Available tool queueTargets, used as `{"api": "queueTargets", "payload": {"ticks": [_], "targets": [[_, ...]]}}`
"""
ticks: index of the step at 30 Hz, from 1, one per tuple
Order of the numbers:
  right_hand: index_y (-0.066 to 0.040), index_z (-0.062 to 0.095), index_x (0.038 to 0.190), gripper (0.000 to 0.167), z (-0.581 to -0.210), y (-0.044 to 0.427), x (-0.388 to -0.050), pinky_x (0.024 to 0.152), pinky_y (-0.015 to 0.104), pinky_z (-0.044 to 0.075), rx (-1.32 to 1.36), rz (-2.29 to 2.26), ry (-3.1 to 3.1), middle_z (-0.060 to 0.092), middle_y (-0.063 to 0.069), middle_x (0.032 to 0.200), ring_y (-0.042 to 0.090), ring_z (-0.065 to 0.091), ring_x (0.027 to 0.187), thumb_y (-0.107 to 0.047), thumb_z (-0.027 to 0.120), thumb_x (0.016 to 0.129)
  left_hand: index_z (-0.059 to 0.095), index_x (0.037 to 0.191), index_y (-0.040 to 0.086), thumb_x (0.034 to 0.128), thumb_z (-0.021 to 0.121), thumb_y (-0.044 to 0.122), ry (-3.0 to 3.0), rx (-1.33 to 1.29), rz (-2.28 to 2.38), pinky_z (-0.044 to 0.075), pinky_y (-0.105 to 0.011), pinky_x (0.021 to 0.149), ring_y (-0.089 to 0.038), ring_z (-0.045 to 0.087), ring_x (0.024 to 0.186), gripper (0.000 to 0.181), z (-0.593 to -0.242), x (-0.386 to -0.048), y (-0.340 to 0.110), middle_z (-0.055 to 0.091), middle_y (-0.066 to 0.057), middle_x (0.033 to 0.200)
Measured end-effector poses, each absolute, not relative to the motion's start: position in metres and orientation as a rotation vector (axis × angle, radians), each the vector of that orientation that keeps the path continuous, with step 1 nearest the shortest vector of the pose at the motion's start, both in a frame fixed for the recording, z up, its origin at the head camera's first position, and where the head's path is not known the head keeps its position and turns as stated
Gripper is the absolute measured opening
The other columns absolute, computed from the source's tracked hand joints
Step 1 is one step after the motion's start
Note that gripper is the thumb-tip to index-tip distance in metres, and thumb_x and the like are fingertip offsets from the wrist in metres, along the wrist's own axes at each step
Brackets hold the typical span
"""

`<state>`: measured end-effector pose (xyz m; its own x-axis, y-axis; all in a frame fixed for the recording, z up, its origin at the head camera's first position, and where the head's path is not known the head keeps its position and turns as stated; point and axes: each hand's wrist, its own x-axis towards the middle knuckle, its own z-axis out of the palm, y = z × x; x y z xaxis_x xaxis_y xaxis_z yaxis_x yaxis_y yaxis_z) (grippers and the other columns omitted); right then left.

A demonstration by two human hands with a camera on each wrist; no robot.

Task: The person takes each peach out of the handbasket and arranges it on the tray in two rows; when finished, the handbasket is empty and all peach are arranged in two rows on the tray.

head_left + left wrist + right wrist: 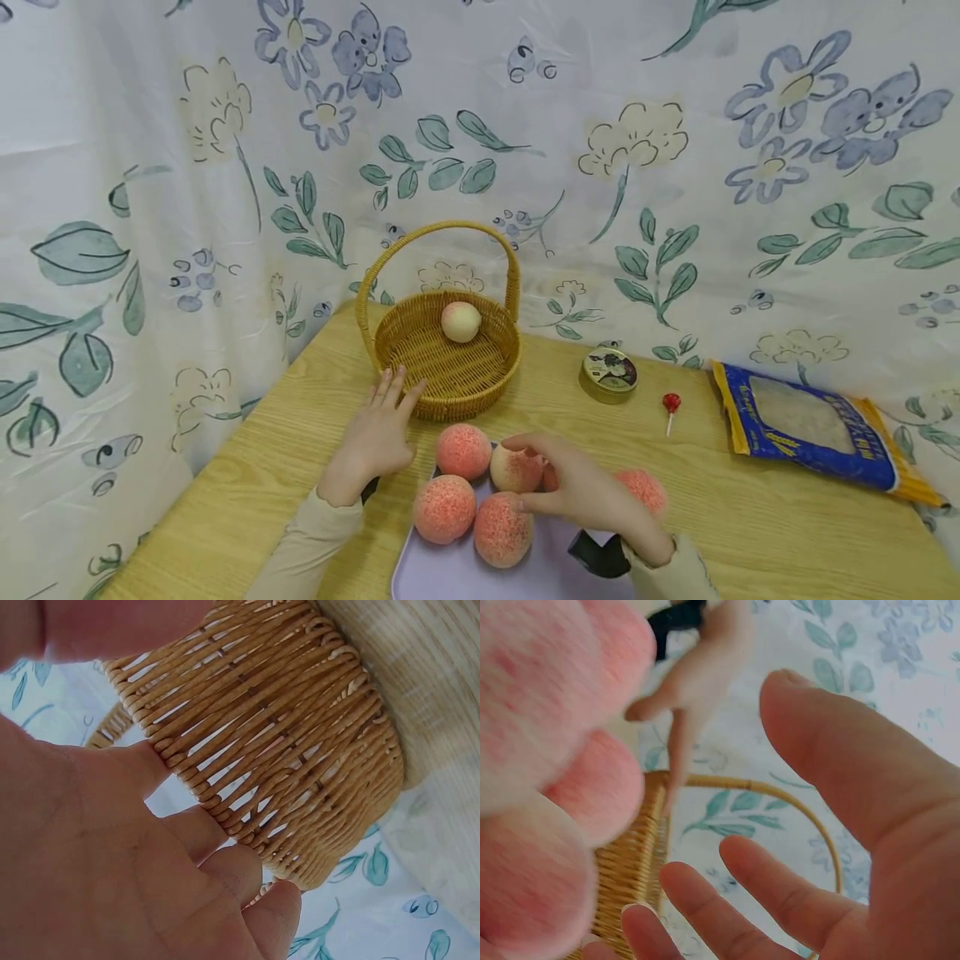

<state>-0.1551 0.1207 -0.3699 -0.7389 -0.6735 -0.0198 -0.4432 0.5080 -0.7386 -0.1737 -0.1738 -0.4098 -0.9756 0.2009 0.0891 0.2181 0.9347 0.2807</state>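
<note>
A wicker basket (450,400) with an arched handle stands at the back of the table, with one pale peach (461,322) inside. My left hand (377,433) rests on the basket's near left rim, its fingers reaching over the edge; the left wrist view shows the fingertips behind the woven rim (217,806). Several pinkish peaches (503,530) lie on a lilac tray (442,579) in front of the basket. Over them hovers my right hand (581,487), thumb and fingers spread apart, holding nothing. In the right wrist view a gap separates it from the peaches (532,874). It partly hides peaches in the head view.
To the basket's right are a round tin (609,373), a red lollipop (671,408) and a blue and yellow packet (817,429). A floral curtain (555,192) hangs behind the wooden table (202,533) and along its left side.
</note>
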Motion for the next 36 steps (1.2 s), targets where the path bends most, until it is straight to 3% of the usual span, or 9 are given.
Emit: {"api": "queueTargets", "payload": {"ticks": [5, 14, 20, 25, 31, 36], "targets": [[-0.004, 0.049, 0.137, 0.057, -0.353, 0.111, -0.18, 0.093, 0.043, 0.048, -1.015, -1.079, 2.469, 0.054, 0.015, 0.137, 0.035, 0.053, 0.12, -0.022, 0.071, 0.088, 0.03, 0.152, 0.007, 0.0738, 0.069, 0.011, -3.036, -0.312, -0.415, 0.019, -0.057, 0.119, -0.047, 0.014, 0.147, 0.087, -0.408, -0.174, -0.179, 0.015, -0.03, 0.158], [-0.01, 0.045, 0.142, 0.064, -0.308, 0.081, -0.228, 0.096, 0.048, 0.05, -1.06, -1.005, 2.542, 0.052, 0.011, 0.141, 0.032, 0.052, 0.123, -0.035, 0.069, 0.089, 0.029, 0.153, 0.009, 0.0742, 0.069, 0.013, -3.05, -0.283, -0.423, 0.018, -0.057, 0.12, -0.045, 0.012, 0.148, 0.088, -0.404, -0.174, -0.18, 0.013, -0.029, 0.159], [-0.011, 0.043, 0.144, 0.06, -0.291, 0.061, -0.264, 0.103, 0.052, 0.045, -0.935, -1.072, 2.51, 0.045, 0.014, 0.147, 0.037, 0.046, 0.131, -0.031, 0.066, 0.092, 0.029, 0.153, 0.009, 0.0741, 0.068, 0.011, -3.053, -0.273, -0.409, 0.019, -0.056, 0.12, -0.044, 0.013, 0.148, 0.088, -0.404, -0.177, -0.18, 0.013, -0.028, 0.159], [-0.009, 0.043, 0.144, 0.056, -0.296, 0.048, -0.294, 0.106, 0.051, 0.043, -0.816, -1.204, 2.478, 0.042, 0.015, 0.148, 0.038, 0.043, 0.135, -0.028, 0.062, 0.095, 0.03, 0.153, 0.01, 0.0727, 0.062, 0.008, -3.052, -0.273, -0.376, 0.019, -0.055, 0.12, -0.043, 0.014, 0.148, 0.086, -0.403, -0.178, -0.18, 0.016, -0.027, 0.159], [-0.015, 0.043, 0.143, 0.056, -0.309, 0.029, -0.318, 0.109, 0.052, 0.04, -0.655, -1.258, 2.47, 0.041, 0.015, 0.15, 0.036, 0.039, 0.138, -0.035, 0.06, 0.095, 0.032, 0.152, 0.011, 0.0712, 0.059, 0.006, -3.052, -0.276, -0.399, 0.021, -0.054, 0.12, -0.043, 0.015, 0.148, 0.085, -0.403, -0.174, -0.177, 0.018, -0.026, 0.159], [-0.01, 0.039, 0.146, 0.059, -0.32, 0.013, -0.336, 0.109, 0.051, 0.041, -0.559, -1.302, 2.405, 0.039, 0.016, 0.151, 0.035, 0.041, 0.137, -0.037, 0.058, 0.096, 0.031, 0.152, 0.013, 0.0723, 0.059, 0.008, -3.045, -0.288, -0.38, 0.022, -0.053, 0.12, -0.042, 0.016, 0.148, 0.085, -0.407, -0.171, -0.173, 0.019, -0.025, 0.159]]}}
